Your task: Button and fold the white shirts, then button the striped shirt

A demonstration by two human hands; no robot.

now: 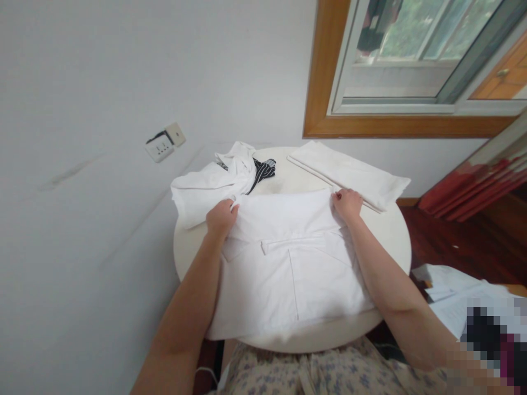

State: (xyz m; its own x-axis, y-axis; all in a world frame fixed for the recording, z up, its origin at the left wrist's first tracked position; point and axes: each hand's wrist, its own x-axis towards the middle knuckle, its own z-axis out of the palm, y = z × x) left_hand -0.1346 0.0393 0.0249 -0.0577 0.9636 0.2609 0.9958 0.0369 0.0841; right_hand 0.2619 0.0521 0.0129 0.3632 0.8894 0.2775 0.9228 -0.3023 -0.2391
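Observation:
A white cloth garment [263, 288] lies spread over the round table, its far part turned over toward me in a wide flap. At the flap's far left corner, my left hand [222, 216] pinches the fabric. My right hand [348, 205] grips the far right corner, its fingers closed on the cloth. A seam runs down the near part of the garment, and a narrow strip crosses its middle. Just beyond my right hand rests a folded white cloth [349, 171]. Past my left hand lies a crumpled white cloth [206, 186] with a black-and-white striped piece [264, 170] beside it.
The round white table [395, 241] stands against a white wall [102, 82] with a power socket [160, 147]. A wood-framed window [317, 109] is at upper right. Red curtains [457, 186] hang at right, above papers [453, 291] at lower right.

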